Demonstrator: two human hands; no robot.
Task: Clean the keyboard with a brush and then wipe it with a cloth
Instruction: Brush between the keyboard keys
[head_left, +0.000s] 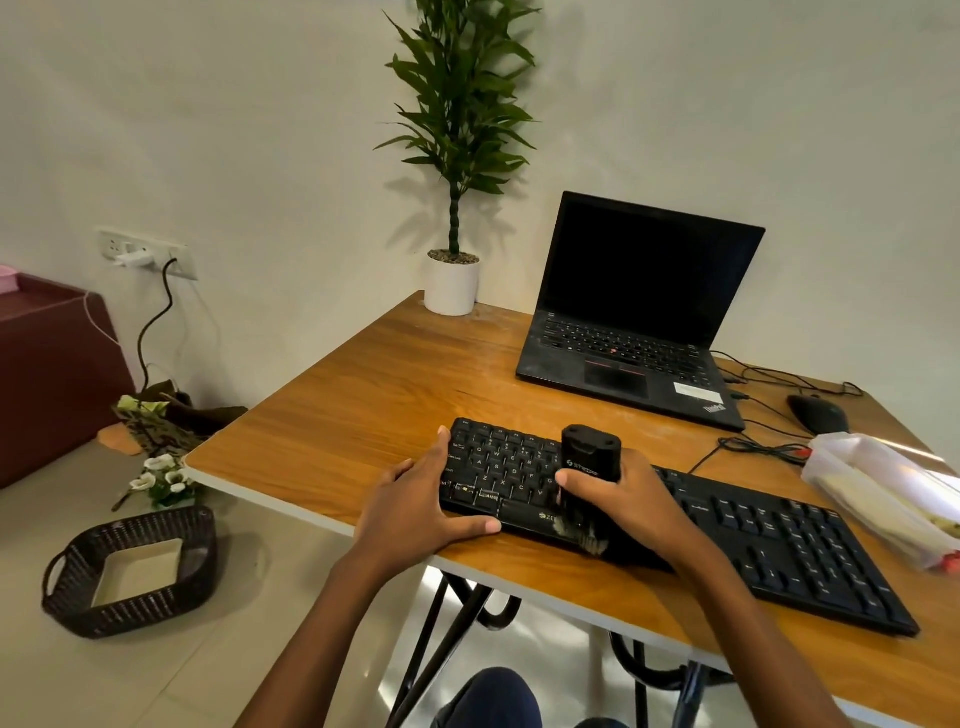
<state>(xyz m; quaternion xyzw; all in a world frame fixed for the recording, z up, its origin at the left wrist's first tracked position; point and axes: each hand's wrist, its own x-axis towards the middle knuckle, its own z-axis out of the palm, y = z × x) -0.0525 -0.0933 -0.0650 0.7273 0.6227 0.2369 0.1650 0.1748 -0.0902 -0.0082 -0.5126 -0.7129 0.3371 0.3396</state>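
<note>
Left hand (415, 514) rests on the left end of the keyboard (779, 540), fingers spread, thumb along its front edge. Keyboard lies near the front edge of the wooden table (363, 415). Right hand (631, 504) has its fingers wrapped round the black brush (589, 457), which is upright with bristles on the keyboard's front row.

Open table (374, 395) left of and behind keyboard (779, 540), free through to pot (451, 286) at far corner. Blocked far right by laptop (623, 358). Crowded right side: mouse (816, 414), loose cables (753, 447), clear pack (878, 488), perhaps a bag, near keyboard's end. Only a narrow strip of wood along near edge.
</note>
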